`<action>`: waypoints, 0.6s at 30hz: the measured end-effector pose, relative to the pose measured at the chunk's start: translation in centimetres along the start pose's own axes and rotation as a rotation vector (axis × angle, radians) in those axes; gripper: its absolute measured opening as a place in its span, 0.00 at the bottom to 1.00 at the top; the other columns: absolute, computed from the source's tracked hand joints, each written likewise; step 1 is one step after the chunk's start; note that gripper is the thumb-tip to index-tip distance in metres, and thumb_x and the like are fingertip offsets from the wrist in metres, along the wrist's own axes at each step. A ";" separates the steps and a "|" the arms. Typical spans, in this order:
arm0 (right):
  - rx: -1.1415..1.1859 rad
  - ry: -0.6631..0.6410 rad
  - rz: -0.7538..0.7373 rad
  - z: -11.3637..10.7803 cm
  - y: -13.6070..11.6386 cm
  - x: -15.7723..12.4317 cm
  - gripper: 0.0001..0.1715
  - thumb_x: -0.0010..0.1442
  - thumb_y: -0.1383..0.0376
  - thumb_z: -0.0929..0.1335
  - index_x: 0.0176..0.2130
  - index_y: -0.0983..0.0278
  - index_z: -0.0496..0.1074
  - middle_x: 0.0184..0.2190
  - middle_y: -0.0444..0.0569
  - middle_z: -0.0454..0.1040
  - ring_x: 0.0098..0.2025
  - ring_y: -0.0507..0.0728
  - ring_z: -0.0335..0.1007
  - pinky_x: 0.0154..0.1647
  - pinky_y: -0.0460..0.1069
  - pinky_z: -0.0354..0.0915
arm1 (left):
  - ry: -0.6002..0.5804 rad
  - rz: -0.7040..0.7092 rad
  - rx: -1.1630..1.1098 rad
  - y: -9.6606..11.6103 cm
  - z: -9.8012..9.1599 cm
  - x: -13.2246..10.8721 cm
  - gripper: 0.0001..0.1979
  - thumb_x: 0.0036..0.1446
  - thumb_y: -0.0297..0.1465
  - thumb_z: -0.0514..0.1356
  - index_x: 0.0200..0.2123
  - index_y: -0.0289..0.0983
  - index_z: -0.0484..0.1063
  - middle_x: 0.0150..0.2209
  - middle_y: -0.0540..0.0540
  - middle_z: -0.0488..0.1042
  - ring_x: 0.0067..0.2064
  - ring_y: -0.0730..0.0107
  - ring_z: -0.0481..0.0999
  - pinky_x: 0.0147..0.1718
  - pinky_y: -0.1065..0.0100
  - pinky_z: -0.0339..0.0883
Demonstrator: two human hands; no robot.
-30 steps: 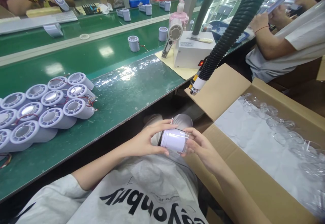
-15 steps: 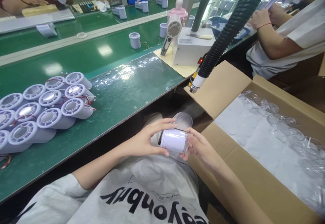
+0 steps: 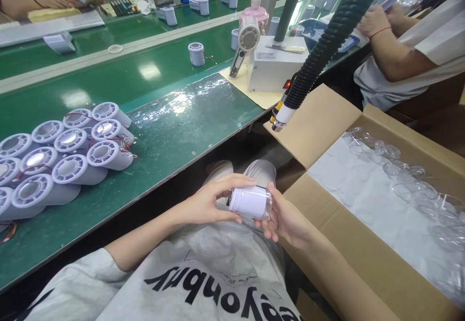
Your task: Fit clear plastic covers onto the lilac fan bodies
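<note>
A white cylindrical housing [image 3: 250, 201] with a clear plastic cover around its right end lies sideways above my lap. My left hand [image 3: 212, 200] grips its dark-edged left end, thumb below and fingers over the top. At the clear end, the palm side of my right hand [image 3: 288, 219] rests against the cover, its fingers loosely curled underneath. How firmly the right hand presses cannot be seen. On the green bench to the left lie several white cylindrical housings [image 3: 74, 168] with round grilled ends and thin red and black wires.
An open cardboard box [image 3: 327, 214] at my right holds several clear plastic covers [image 3: 414, 190] on white lining. A black corrugated hose [image 3: 327, 40] hangs over it. A pink and white handheld fan [image 3: 249, 35] stands by a white metal box [image 3: 271, 69]. Co-workers sit across and at right.
My right hand has shifted from fingertips on the clear end to its palm side against it, fingers lower. The housing has tilted slightly. My left hand keeps its grip.
</note>
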State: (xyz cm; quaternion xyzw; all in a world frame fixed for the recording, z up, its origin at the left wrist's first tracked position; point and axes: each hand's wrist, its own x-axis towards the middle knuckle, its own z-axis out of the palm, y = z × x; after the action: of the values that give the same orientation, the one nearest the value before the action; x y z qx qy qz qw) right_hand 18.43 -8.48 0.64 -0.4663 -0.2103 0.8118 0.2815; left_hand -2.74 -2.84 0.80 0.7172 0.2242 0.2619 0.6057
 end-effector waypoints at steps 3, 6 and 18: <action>-0.042 -0.039 0.010 0.0 0.2 0.0 0.39 0.67 0.40 0.52 0.30 0.67 0.70 0.17 0.48 0.71 0.13 0.47 0.65 0.09 0.38 0.56 | 0.009 -0.090 -0.022 0.6 0.1 0.0 0.32 0.49 0.34 0.70 0.58 0.44 0.67 0.57 0.40 0.69 0.59 0.53 0.69 0.53 0.58 0.69; -0.249 0.062 -0.205 -0.2 0.5 -0.2 0.28 0.66 0.45 0.59 0.37 0.65 0.69 0.21 0.47 0.72 0.17 0.52 0.69 0.14 0.43 0.64 | 0.056 -0.183 -0.131 1.1 0.2 -0.1 0.31 0.50 0.34 0.69 0.58 0.43 0.66 0.54 0.41 0.69 0.54 0.58 0.72 0.51 0.60 0.71; -0.602 0.006 -0.800 -1.4 0.5 -1.2 0.28 0.61 0.59 0.73 0.59 0.50 0.67 0.56 0.50 0.71 0.54 0.63 0.70 0.51 0.57 0.71 | -0.048 -0.203 -0.216 1.9 -0.5 -0.2 0.36 0.49 0.31 0.70 0.61 0.47 0.64 0.58 0.43 0.68 0.56 0.58 0.72 0.54 0.59 0.68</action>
State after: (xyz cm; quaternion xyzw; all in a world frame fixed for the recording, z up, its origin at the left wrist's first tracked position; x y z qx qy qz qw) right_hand 20.04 -9.52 0.48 -0.4120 -0.5969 0.5424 0.4241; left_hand -3.20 -2.86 2.69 0.6274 0.2515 0.2047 0.7079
